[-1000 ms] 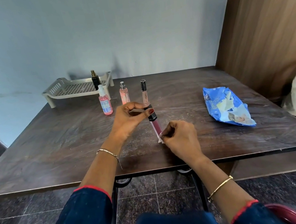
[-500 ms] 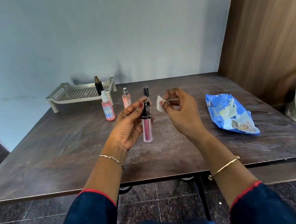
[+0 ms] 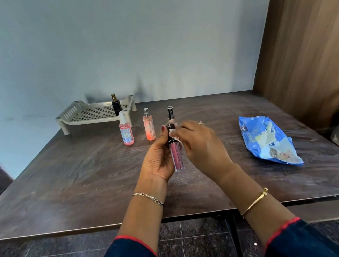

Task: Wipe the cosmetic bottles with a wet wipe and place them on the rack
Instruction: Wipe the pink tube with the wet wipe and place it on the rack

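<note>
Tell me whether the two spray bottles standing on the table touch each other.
Apart. The head view shows bare table between the labelled bottle and the orange bottle.

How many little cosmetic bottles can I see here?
5. A black bottle stands on the rack; a pink spray bottle, a peach bottle and a black-capped tube stand on the table; the left hand holds a pink gloss tube.

Left hand (image 3: pixel 159 157) palm facing up, fingers wrapped round lip gloss tube (image 3: pixel 177 157). Right hand (image 3: pixel 203 145) knuckles up, fingertips pinching wipe (image 3: pixel 172 131) against its top. Forearms converge.

rack (image 3: pixel 89 115) behind bottles (image 3: pixel 126 132)
</note>
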A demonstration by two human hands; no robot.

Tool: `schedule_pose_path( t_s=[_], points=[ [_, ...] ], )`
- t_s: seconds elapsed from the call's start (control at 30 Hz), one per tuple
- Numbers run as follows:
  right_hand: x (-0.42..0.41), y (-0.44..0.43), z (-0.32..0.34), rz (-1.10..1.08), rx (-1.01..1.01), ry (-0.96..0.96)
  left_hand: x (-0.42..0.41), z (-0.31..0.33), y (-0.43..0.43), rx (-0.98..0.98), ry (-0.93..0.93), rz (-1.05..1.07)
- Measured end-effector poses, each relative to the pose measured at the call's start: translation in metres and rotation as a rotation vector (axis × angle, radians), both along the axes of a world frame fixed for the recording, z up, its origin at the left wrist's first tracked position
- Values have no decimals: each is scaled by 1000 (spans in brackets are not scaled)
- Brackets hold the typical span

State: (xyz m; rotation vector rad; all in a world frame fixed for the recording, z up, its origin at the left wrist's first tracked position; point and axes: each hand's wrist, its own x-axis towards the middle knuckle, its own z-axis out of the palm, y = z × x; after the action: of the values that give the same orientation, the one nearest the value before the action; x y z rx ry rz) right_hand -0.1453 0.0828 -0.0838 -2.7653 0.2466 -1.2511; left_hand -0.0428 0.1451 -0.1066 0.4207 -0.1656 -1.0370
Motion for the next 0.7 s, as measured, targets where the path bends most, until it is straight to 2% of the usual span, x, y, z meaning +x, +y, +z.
schedule_pose_path(
  t_s=[0.23,0.37,0.7],
  points=[
    [-22,12,-36,12,42,53,2,-6,-5,85,10,16],
    [-12,9,-23,-10,49,11,0,-3,-5,36,61,2],
    [16,4,-1,-80,47,-102,-2,-6,-2,61,-27,22]
  ],
)
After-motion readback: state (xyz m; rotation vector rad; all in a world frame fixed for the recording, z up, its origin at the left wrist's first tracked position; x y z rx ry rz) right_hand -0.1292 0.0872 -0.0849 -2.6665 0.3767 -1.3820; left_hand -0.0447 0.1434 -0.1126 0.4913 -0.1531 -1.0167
